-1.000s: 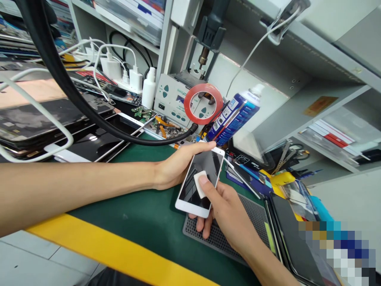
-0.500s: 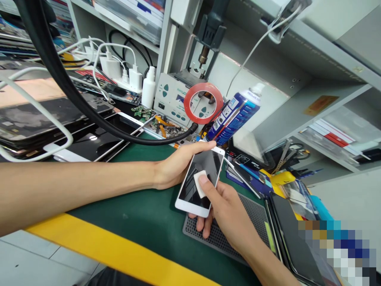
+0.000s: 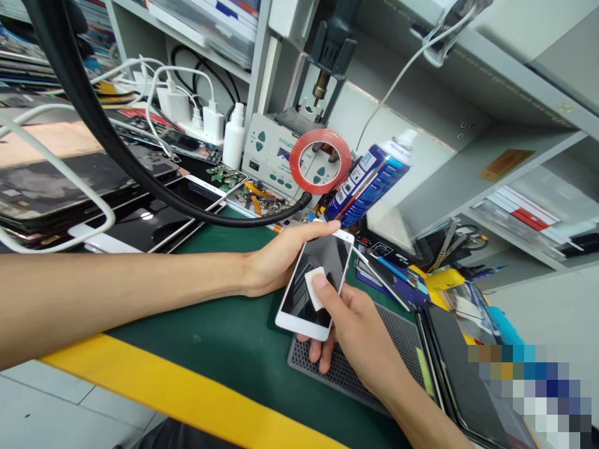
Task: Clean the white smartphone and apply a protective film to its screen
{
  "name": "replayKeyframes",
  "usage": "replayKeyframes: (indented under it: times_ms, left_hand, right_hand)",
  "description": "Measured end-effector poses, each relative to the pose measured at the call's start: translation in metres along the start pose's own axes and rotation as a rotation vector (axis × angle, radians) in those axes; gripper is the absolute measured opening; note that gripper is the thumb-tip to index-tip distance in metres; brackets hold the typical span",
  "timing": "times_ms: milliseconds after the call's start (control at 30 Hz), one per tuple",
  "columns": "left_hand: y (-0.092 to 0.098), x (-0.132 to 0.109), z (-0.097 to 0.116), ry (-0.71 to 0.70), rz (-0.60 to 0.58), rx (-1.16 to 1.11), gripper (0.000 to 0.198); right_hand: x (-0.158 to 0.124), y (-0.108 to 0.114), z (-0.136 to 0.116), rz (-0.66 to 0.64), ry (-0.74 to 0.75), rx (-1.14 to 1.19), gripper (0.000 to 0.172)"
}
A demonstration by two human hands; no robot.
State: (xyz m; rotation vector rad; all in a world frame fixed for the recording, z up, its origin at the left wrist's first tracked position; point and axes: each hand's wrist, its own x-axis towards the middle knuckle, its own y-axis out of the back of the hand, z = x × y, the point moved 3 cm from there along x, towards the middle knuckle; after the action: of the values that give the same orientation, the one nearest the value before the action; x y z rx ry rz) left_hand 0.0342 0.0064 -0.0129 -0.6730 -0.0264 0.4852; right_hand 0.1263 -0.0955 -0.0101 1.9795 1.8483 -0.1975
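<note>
A white smartphone [image 3: 299,299] with a dark screen is held tilted above the green bench mat [image 3: 224,337]. My left hand [image 3: 276,259] grips its left edge and top, with fingers curled under it. My right hand [image 3: 360,340] is closed, and its thumb presses a small white pad [image 3: 312,287] onto the middle of the screen. Fingers show below the phone's lower edge, over a grey honeycomb mat [image 3: 397,343].
A thick black hose [image 3: 107,137] arcs across the left. Stacked phones and screens [image 3: 84,187] lie at left. A red tape roll [image 3: 321,162], a blue spray can [image 3: 367,181], a white bottle [image 3: 233,137] and a hot-air station [image 3: 276,156] stand behind. Dark phones [image 3: 463,368] lie at right.
</note>
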Motion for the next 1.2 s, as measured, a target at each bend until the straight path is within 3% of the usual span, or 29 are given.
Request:
replayKeyframes:
  times_ms: [1200]
  left_hand:
    - [-0.0021, -0.0030, 0.0008, 0.039, -0.036, 0.020, 0.054]
  right_hand:
    - [-0.0025, -0.0014, -0.0048, 0.006, -0.007, -0.055, 0.051]
